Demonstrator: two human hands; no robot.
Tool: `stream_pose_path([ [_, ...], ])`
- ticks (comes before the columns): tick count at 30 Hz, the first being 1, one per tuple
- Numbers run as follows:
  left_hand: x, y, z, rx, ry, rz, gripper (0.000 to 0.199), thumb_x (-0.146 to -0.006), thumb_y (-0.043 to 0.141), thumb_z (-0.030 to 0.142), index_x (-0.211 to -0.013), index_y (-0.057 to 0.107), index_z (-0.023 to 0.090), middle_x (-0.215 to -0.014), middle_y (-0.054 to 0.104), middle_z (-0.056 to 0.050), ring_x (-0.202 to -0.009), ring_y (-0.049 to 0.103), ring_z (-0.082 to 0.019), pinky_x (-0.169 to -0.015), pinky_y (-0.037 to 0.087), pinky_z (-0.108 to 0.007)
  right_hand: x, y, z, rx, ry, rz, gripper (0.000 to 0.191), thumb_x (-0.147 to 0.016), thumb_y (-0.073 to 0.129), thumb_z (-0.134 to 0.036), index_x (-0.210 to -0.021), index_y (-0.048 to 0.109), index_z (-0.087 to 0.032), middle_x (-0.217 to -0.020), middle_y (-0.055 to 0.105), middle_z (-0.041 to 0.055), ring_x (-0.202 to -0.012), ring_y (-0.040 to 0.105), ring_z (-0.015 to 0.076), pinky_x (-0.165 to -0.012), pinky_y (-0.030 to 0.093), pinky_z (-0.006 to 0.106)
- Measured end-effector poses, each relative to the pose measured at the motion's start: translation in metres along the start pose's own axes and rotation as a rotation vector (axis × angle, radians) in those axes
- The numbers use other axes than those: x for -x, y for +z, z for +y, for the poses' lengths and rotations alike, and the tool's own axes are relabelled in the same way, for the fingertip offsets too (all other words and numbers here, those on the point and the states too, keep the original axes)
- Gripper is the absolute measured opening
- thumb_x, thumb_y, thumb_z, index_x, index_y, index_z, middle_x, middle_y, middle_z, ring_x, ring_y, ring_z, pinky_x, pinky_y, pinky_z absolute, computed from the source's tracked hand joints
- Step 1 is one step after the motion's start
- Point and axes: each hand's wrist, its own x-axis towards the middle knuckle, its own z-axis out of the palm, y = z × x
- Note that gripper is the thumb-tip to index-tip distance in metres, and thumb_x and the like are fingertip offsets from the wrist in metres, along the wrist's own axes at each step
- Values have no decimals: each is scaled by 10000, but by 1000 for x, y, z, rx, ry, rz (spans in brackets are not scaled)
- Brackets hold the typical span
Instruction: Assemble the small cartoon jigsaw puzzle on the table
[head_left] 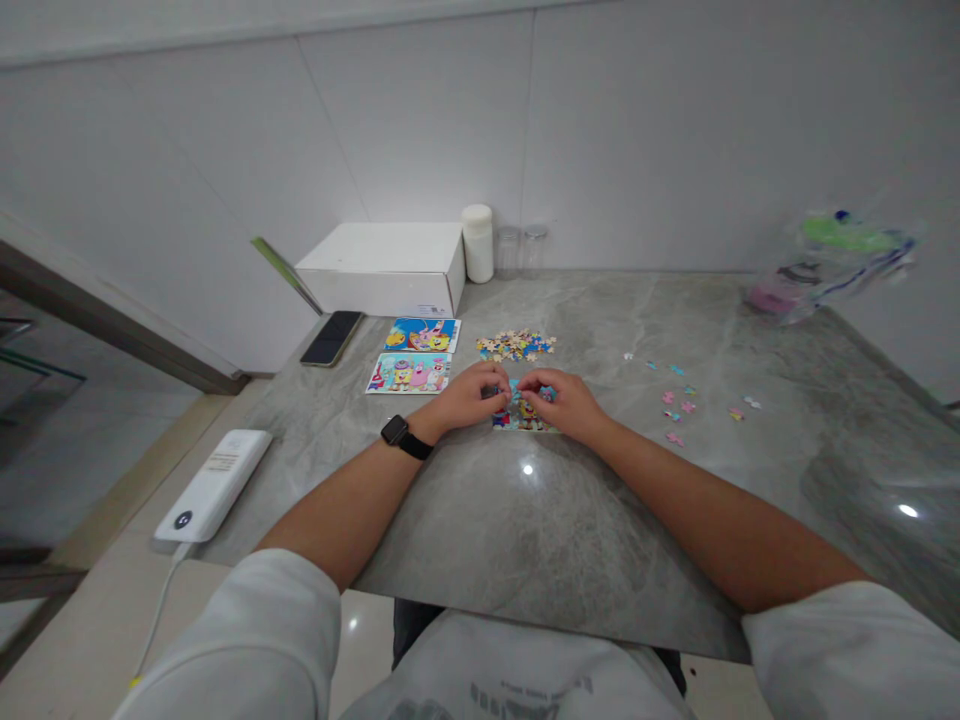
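Note:
A partly covered jigsaw puzzle [525, 420], brightly coloured with cartoon figures, lies on the grey table in front of me. Over its left side is my left hand [474, 395], fingers curled in and thumb against them; what they hold, if anything, is hidden. My right hand [564, 402] bends over the right side, thumb and finger pinched close to the left fingertips. A small light-blue jigsaw piece [517, 394] shows at the right fingertips. Just beyond the hands sits a heap of loose jigsaw pieces [517, 345]. Two cartoon picture cards [409, 373] lie beyond my left wrist.
Several scattered pieces [688, 407] lie to the right. Behind the cards stand a white box [382, 250], a white bottle [478, 245] and two clear glasses [535, 250]. A phone [332, 338] and a cabled power bank [214, 485] are left; a plastic bag [825, 265] is far right.

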Motion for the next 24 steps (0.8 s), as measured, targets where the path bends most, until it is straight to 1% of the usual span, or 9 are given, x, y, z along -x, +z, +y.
stream_pose_path([
  [4, -1, -2, -1, -61, -8, 62, 198, -984, 580, 324, -875, 680, 194, -957, 688, -63, -972, 643, -210, -934, 511, -372, -2, -1, 0, -2, 49, 21, 135, -870, 665, -237, -948, 774, -223, -903, 783, 34, -849, 695, 198, -831, 507, 316],
  [8, -1, -5, -3, -183, -9, 104, 173, -984, 544, 294, -932, 682, 204, -968, 698, -71, -985, 635, -233, -934, 497, -402, -9, -7, 0, 10, 75, -17, 137, -864, 665, -237, -947, 773, -218, -853, 769, 19, -798, 680, 182, -790, 492, 301],
  [10, 0, -7, -4, -228, -3, 94, 145, -943, 542, 234, -972, 682, 209, -992, 711, -72, -995, 637, -243, -942, 490, -416, -15, -12, 1, 11, 69, -49, 147, -859, 653, -221, -945, 771, -212, -845, 764, 15, -780, 667, 171, -770, 486, 291],
  [11, 0, -7, -5, -250, -1, 81, 161, -911, 541, 198, -991, 680, 213, -1008, 714, -73, -1003, 636, -248, -949, 487, -424, -19, -14, 1, 14, 60, -72, 151, -854, 649, -212, -943, 770, -211, -846, 763, 13, -775, 661, 166, -763, 484, 286],
  [14, 3, -8, -6, -317, 2, 30, 281, -825, 535, 130, -1051, 674, 222, -1060, 709, -84, -1054, 627, -271, -975, 477, -450, -36, -19, 1, 52, 31, -179, 141, -841, 665, -205, -929, 774, -218, -840, 763, 4, -756, 649, 152, -736, 476, 270],
  [16, 5, -8, -6, -350, 9, -7, 334, -801, 539, 121, -1093, 664, 225, -1091, 700, -91, -1093, 618, -285, -988, 472, -459, -48, -21, 1, 91, 24, -261, 120, -835, 682, -203, -910, 774, -222, -803, 752, -8, -728, 642, 143, -705, 465, 257],
  [20, 7, -9, -7, -398, 18, -68, 311, -837, 578, 190, -1141, 640, 217, -1147, 678, -104, -1132, 602, -297, -1019, 460, -470, -68, -23, -1, 141, 37, -382, 134, -816, 686, -152, -889, 770, -227, -756, 741, -21, -698, 653, 139, -661, 454, 244],
  [22, 8, -10, -9, -410, 10, -78, 274, -874, 607, 266, -1140, 637, 211, -1169, 663, -112, -1145, 590, -304, -1033, 454, -479, -70, -22, -1, 130, 57, -419, 148, -805, 692, -133, -886, 768, -231, -756, 747, -23, -694, 664, 142, -648, 455, 243],
  [24, 9, -10, -10, -410, -2, -76, 277, -892, 646, 358, -1127, 637, 211, -1184, 647, -117, -1159, 575, -312, -1045, 449, -490, -68, -19, 1, 107, 67, -424, 145, -798, 703, -130, -879, 766, -234, -757, 750, -25, -696, 669, 144, -646, 457, 241],
])
